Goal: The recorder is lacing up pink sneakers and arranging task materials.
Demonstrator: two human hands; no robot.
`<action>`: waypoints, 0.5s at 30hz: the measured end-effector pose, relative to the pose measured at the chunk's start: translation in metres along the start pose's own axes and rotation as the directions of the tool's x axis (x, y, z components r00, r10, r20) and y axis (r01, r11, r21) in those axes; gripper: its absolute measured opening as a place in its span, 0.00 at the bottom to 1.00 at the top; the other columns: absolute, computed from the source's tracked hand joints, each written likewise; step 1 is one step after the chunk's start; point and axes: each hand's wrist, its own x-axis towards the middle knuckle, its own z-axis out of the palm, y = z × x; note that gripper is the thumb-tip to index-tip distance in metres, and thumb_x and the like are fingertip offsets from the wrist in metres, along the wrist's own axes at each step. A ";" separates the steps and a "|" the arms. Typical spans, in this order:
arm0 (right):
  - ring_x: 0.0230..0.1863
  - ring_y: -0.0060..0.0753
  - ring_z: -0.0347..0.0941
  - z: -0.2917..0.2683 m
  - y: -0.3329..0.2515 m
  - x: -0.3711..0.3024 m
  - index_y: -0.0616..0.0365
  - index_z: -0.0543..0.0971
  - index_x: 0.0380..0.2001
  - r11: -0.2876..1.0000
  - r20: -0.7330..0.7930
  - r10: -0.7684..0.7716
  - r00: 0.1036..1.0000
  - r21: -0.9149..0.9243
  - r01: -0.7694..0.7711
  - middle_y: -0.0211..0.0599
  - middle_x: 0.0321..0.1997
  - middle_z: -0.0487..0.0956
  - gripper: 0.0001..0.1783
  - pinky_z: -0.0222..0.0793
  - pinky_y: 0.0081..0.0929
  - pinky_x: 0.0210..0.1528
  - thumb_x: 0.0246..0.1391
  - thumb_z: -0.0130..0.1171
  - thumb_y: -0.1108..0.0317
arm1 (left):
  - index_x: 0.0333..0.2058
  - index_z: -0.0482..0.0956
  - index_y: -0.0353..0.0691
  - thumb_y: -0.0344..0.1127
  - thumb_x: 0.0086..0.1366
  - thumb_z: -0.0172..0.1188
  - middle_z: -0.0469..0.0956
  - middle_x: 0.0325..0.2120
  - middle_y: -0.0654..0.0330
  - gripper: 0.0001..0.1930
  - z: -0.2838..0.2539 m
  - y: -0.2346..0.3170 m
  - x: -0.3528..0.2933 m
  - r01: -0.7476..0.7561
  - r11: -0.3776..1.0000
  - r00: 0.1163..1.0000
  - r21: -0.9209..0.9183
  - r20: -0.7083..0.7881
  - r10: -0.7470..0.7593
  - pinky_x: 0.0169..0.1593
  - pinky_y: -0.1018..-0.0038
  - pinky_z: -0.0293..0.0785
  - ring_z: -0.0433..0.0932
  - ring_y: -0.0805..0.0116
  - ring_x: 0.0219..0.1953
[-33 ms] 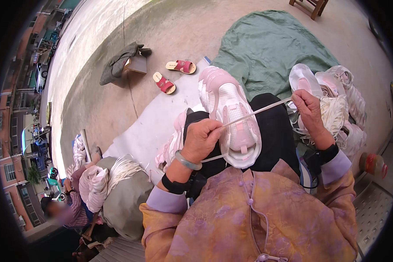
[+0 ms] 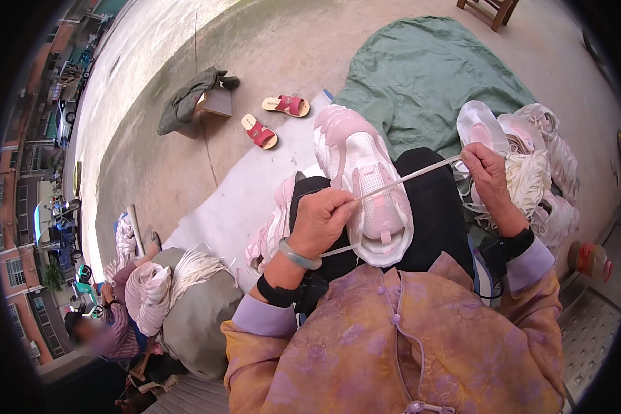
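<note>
A pink and white sneaker rests on my lap, its toe pointing away from me and its heel opening near my jacket. Across it a white shoelace is pulled taut. My left hand is closed round the lace beside the shoe's left edge, and a loose length hangs below that hand. At the lace's other end, my right hand pinches it, higher and to the right of the shoe. Another pink and white sneaker lies against my left leg, partly hidden by my left hand.
To my right lie several sneakers with a bundle of white laces. A green cloth covers the ground ahead. Red slippers and a cloth-topped box stand further left. At lower left, a person sits near more shoes and laces.
Almost nothing differs. My left hand has shifted very slightly to the right along with the lace; the lace stays taut and the sneaker stays on my lap.
</note>
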 end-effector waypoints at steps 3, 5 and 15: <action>0.24 0.24 0.65 0.007 0.009 0.000 0.62 0.74 0.29 0.976 0.048 -0.117 0.992 -0.178 0.124 0.30 0.23 0.71 0.06 0.61 0.19 0.26 0.53 0.54 0.70 | 0.29 0.77 0.34 0.28 0.53 0.59 0.74 0.20 0.54 0.05 0.009 0.010 0.009 -0.068 0.997 0.997 0.023 -0.035 0.069 0.27 0.72 0.68 0.74 0.61 0.22; 0.26 0.29 0.69 0.019 0.001 0.003 0.63 0.75 0.30 0.919 0.107 -0.222 0.969 -0.310 0.245 0.33 0.27 0.74 0.07 0.64 0.20 0.28 0.51 0.55 0.70 | 0.29 0.77 0.33 0.26 0.54 0.59 0.74 0.21 0.56 0.04 0.013 0.013 0.017 -0.207 0.974 0.975 0.096 -0.064 0.213 0.27 0.76 0.68 0.73 0.66 0.21; 0.28 0.38 0.75 0.072 -0.040 0.023 0.64 0.76 0.35 0.950 0.354 -0.262 0.898 0.257 0.175 0.42 0.27 0.77 0.10 0.69 0.26 0.32 0.46 0.57 0.73 | 0.29 0.75 0.38 0.25 0.50 0.59 0.72 0.20 0.56 0.06 0.030 0.025 0.035 -0.339 0.857 0.925 0.388 -0.029 0.379 0.24 0.70 0.67 0.73 0.58 0.20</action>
